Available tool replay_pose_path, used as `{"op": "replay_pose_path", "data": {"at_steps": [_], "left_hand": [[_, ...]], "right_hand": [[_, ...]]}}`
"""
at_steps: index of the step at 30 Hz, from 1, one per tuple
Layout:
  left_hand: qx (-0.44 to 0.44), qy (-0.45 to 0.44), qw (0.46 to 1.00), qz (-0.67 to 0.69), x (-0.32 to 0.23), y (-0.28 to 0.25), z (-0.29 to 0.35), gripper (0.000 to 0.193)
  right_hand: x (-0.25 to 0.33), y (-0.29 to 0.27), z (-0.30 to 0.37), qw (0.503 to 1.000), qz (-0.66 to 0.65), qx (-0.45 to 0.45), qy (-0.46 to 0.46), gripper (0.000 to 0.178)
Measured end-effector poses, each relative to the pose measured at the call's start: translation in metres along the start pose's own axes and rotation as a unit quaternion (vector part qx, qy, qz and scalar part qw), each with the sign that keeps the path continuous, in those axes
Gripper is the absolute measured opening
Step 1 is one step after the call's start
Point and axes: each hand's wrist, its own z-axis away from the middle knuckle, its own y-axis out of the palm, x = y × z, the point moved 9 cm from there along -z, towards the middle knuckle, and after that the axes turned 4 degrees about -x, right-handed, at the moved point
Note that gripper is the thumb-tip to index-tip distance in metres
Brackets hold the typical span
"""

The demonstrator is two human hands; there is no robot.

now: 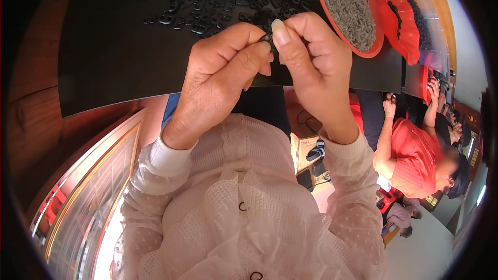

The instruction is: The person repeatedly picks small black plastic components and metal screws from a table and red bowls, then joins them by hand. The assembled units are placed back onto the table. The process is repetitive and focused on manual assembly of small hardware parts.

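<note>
Above the near edge of a flat black tabletop, a person's left hand pinches a small, dark, hard-looking piece between thumb and forefinger, while the right hand meets it, thumb and forefinger drawn close together (whether they grip a part of their own cannot be told). Fingertip holds probably suit so tiny an item. Loose black plastic-looking pieces lie scattered beyond, and a red oval bowl of small grey parts sits beside the right hand, apparently for easy reach.
</note>
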Motion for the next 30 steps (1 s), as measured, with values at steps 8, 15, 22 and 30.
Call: {"op": "replay_pose_path", "data": {"at_steps": [8, 15, 22, 30], "left_hand": [[0.016, -0.010, 1.000, 0.017, 0.000, 0.001, 0.001, 0.016], [0.026, -0.003, 1.000, -0.003, 0.000, 0.002, 0.001, 0.015], [0.051, 0.010, 0.999, -0.015, -0.002, 0.004, 0.002, 0.014], [0.070, -0.015, 0.997, -0.021, -0.004, 0.007, 0.001, 0.012]], "right_hand": [[-0.006, -0.003, -0.001, 0.991, -0.099, 0.076, 0.046, 0.009], [-0.003, -0.002, -0.002, 0.993, -0.038, 0.110, 0.013, 0.008], [0.010, 0.003, -0.003, 0.987, -0.030, 0.153, 0.034, 0.006], [0.014, -0.002, 0.002, 0.991, 0.027, 0.128, -0.021, 0.004]]}}
